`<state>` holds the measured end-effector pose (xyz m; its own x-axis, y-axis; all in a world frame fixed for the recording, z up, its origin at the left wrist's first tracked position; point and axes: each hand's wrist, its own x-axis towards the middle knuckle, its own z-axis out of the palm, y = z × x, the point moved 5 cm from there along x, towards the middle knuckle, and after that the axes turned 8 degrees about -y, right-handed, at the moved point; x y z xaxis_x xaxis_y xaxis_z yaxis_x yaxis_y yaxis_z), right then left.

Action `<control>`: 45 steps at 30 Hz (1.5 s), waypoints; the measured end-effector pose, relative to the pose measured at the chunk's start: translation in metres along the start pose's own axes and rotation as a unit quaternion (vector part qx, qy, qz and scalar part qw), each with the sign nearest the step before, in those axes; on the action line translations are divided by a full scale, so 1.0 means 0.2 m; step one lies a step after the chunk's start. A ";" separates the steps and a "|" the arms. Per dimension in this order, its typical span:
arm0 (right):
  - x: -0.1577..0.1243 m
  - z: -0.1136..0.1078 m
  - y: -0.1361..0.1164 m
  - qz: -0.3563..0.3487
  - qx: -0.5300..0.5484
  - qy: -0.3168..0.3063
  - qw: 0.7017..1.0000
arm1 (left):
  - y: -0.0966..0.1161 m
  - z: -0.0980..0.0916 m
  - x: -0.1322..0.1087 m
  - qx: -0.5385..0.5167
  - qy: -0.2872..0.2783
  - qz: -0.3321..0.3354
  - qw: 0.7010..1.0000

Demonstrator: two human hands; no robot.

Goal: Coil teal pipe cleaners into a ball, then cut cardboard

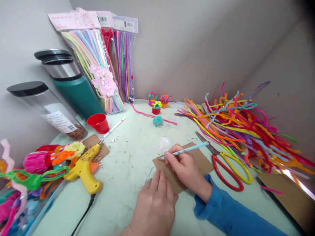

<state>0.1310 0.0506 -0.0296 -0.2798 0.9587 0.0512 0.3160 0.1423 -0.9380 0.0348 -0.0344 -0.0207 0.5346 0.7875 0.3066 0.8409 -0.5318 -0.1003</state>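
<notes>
My right hand [183,165] is closed around a light blue pencil [190,148], its tip down near the upper left corner of a piece of brown cardboard [201,160]. With fingers stretched out, my left hand [156,200] lies flat, its fingertips on the cardboard's lower left edge. A small clear plastic scrap [164,143] is just beyond the cardboard. To the right lie scissors [228,168] with one red and one yellow handle. A teal fuzzy piece [157,121] sits farther back, before small pipe-cleaner cupcakes [157,107].
A yellow glue gun [86,168] rests at left beside pipe-cleaner shapes [36,162], its black cord trailing forward. A red cup [98,123], a marker [115,127], a green bottle [77,95] and a clear jar [52,111] stand behind. Loose pipe cleaners [236,127] pile up at right.
</notes>
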 end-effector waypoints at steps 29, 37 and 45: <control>0.00 0.01 -0.03 -0.030 -0.029 -0.009 0.999 | 0.01 0.01 0.01 0.004 -0.009 0.001 1.000; 0.00 0.01 -0.02 -0.037 -0.035 -0.022 0.998 | 0.01 0.00 0.00 0.012 -0.006 0.003 1.000; 0.00 0.02 -0.03 -0.044 -0.032 -0.036 0.998 | 0.01 0.01 0.00 0.019 0.001 0.004 1.000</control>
<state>0.1264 0.0484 -0.0245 -0.3725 0.9220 0.1058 0.3438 0.2429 -0.9071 0.0370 -0.0345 -0.0224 0.5410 0.7827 0.3078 0.8393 -0.5256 -0.1388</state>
